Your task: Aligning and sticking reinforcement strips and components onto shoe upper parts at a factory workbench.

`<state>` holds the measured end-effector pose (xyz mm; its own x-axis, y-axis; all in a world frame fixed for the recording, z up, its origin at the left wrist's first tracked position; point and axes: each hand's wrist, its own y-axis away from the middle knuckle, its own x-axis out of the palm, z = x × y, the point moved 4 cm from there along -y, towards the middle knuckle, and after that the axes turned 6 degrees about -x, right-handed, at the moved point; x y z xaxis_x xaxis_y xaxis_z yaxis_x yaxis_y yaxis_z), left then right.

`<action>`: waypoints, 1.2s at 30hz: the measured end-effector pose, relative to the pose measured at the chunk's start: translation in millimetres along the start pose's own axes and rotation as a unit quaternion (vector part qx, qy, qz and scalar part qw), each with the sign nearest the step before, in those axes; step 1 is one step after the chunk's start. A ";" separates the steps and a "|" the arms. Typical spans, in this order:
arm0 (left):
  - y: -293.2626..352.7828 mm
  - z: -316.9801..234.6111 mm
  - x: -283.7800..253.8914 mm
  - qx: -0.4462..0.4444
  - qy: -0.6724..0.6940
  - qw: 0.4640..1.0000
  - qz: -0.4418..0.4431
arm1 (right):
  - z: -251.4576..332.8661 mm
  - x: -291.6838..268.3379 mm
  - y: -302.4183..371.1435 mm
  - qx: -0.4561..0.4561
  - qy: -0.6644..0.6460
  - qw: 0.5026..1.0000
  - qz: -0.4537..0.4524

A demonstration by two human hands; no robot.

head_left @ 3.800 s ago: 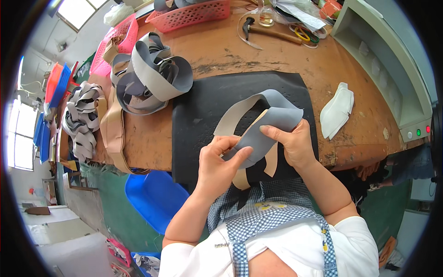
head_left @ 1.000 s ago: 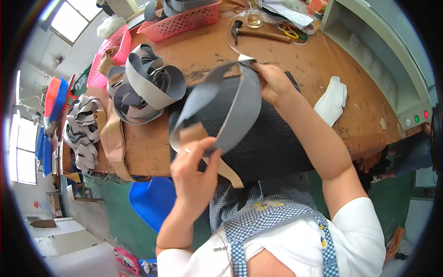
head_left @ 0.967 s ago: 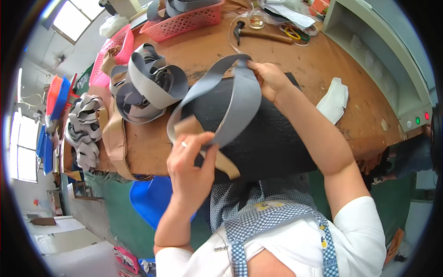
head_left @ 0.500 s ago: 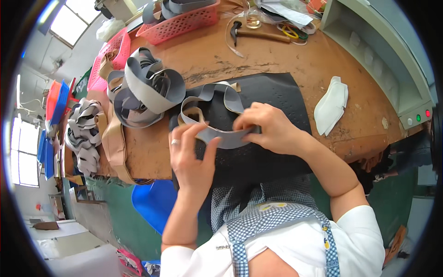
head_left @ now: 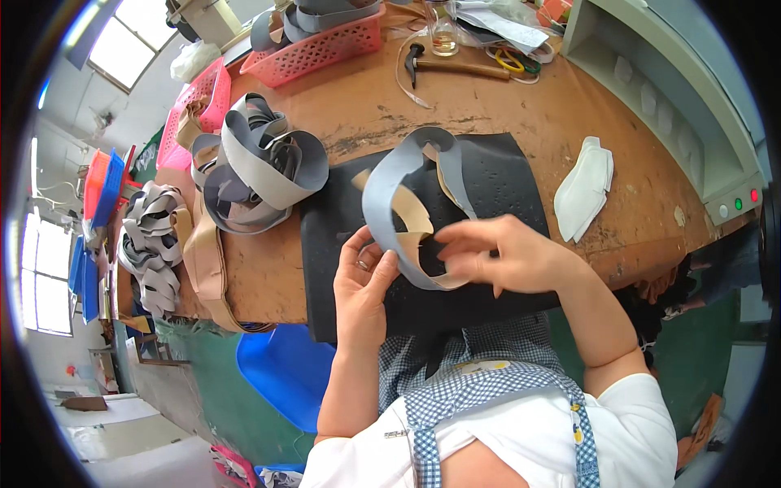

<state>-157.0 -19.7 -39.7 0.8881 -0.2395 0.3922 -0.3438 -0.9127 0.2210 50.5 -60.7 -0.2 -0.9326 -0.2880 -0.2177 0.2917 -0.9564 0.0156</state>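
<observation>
A long strip (head_left: 379, 203), blue-grey on one face and tan on the other, curls in a loop above a black mat (head_left: 512, 191) on the table. My left hand (head_left: 360, 297) pinches its near left part between thumb and fingers. Beside the lower right end of the loop is my right hand (head_left: 521, 259), its fingers stretched and apart, partly smeared by motion. Whether those fingertips touch the strip is hard to make out. Small holes dot the mat.
Left of the mat lie a heap of grey strips (head_left: 272, 167) and a tan bundle (head_left: 207, 264). Pink baskets (head_left: 317, 61) stand behind. A hammer (head_left: 455, 65) lies at the back, white cut pieces (head_left: 583, 189) to the right, beside a grey machine housing (head_left: 683, 138).
The strip has been lifted and turned, its blue-grey face now rising in a taller loop. My left hand moved right and closed on it; my right hand let go and shifted slightly right and nearer.
</observation>
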 end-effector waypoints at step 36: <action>17.1 17.4 -4.7 -0.173 0.064 0.974 0.129 | -10.9 2.1 19.5 -0.144 0.100 0.981 -0.082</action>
<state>-161.7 -39.9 -53.3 0.7207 -0.3836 0.5775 -0.6531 -0.6552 0.3797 56.6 -79.5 -11.0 -0.9199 -0.0878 -0.3822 0.2159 -0.9269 -0.3068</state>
